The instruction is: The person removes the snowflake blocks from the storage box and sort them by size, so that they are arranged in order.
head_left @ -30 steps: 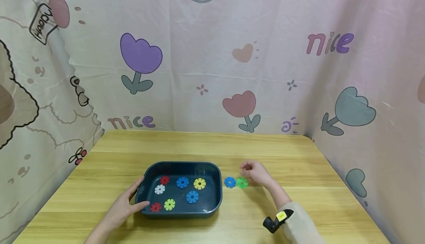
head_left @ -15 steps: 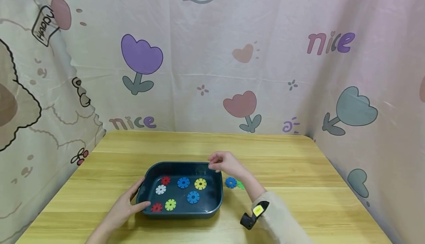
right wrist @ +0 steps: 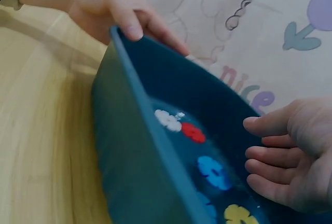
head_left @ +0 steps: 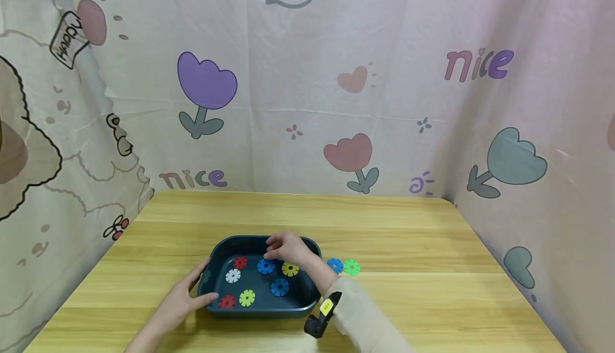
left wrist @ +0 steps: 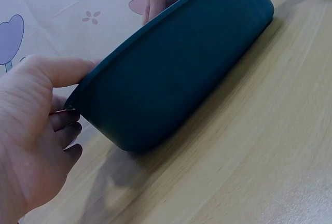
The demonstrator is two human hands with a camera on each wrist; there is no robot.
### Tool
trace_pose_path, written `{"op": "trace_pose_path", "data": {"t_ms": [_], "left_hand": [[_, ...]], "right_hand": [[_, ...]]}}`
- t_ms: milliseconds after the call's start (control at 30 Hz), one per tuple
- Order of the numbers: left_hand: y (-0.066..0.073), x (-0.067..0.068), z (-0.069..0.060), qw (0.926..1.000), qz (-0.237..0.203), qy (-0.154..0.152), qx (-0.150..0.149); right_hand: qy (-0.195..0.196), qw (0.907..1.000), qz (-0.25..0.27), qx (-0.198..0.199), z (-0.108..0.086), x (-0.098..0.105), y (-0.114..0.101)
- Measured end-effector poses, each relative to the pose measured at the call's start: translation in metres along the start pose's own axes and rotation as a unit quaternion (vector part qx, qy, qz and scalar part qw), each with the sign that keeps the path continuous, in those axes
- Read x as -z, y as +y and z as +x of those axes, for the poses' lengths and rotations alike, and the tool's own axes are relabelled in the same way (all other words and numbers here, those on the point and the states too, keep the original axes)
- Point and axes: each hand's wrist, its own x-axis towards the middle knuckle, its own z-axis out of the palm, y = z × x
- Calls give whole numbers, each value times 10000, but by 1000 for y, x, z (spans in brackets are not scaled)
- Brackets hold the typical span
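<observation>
A dark teal rectangular basin point(head_left: 261, 313) stands on the table, with several flower-shaped plastic discs lying flat inside. Among them are a white disc point(head_left: 233, 275), a blue disc point(head_left: 280, 287) and a yellow-green disc point(head_left: 247, 298). My left hand point(head_left: 176, 302) grips the basin's left end; the left wrist view shows the thumb over the rim and fingers outside. Over the basin hovers my right hand point(head_left: 290, 249), above a blue disc point(head_left: 266, 266) and partly covering a yellow disc point(head_left: 290, 269). In the right wrist view, nothing shows between its loosely bent fingers point(right wrist: 272, 175).
On the wooden table point(head_left: 413, 299), right of the basin, lie a blue disc point(head_left: 335, 265) and a green disc point(head_left: 352, 267) side by side. The right forearm crosses the basin's right wall. A printed curtain point(head_left: 288, 155) hangs behind and at both sides.
My right hand has moved left from beside the green disc, passing over the basin's right rim, to above the discs inside. The left hand keeps its hold on the basin.
</observation>
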Motion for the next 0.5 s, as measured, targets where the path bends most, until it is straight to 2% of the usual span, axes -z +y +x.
{"op": "trace_pose_path", "data": {"t_ms": [267,500], "left_hand": [[-1,-1,0,9999,48,105,-112],[-1,0,0,9999,-57,49,-77]], "right_hand": [[77,9973,-736,3,4,-16,8],[23,9857,-1660,280,3,-23,12]]}}
